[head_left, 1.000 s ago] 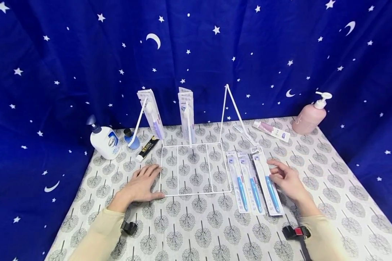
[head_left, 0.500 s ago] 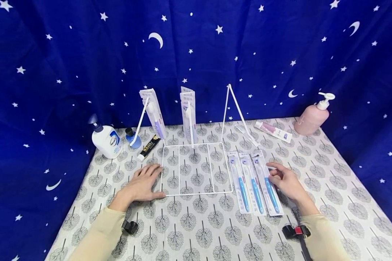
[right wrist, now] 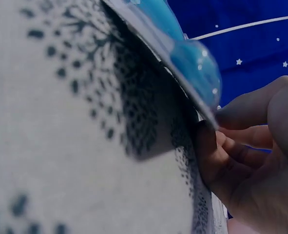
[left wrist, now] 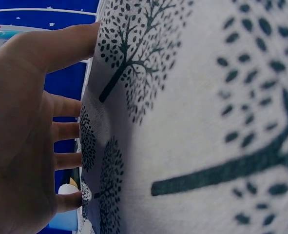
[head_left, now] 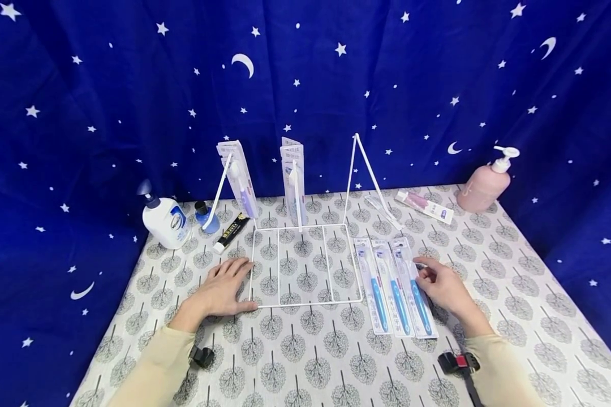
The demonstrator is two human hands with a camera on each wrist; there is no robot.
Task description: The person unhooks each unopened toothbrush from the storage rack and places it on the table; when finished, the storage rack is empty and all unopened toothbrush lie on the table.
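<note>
Three packaged toothbrushes with blue handles lie side by side on the table, right of a white wire rack [head_left: 310, 304]. My right hand [head_left: 443, 285] pinches the outer edge of the rightmost packaged toothbrush [head_left: 416, 297]. In the right wrist view, thumb and forefinger meet at the edge of its card, which is raised a little off the cloth. The left [head_left: 384, 308] and middle [head_left: 399, 308] packaged toothbrushes lie untouched. My left hand [head_left: 219, 291] lies flat with fingers spread at the rack's left front corner, its thumb touching the front wire.
Packaged toothbrushes hang on the rack's left [head_left: 241, 186] and middle [head_left: 291, 181] arms. Behind stand a white pump bottle [head_left: 168, 223], a small blue bottle [head_left: 207, 217] and a pink pump bottle [head_left: 483, 186]. A black tube [head_left: 231, 232] and a pink-white tube [head_left: 425, 206] lie flat.
The rightmost packaged toothbrush has come down and left in my right hand, closing the gap to the middle one. The left hand has stayed in place.
</note>
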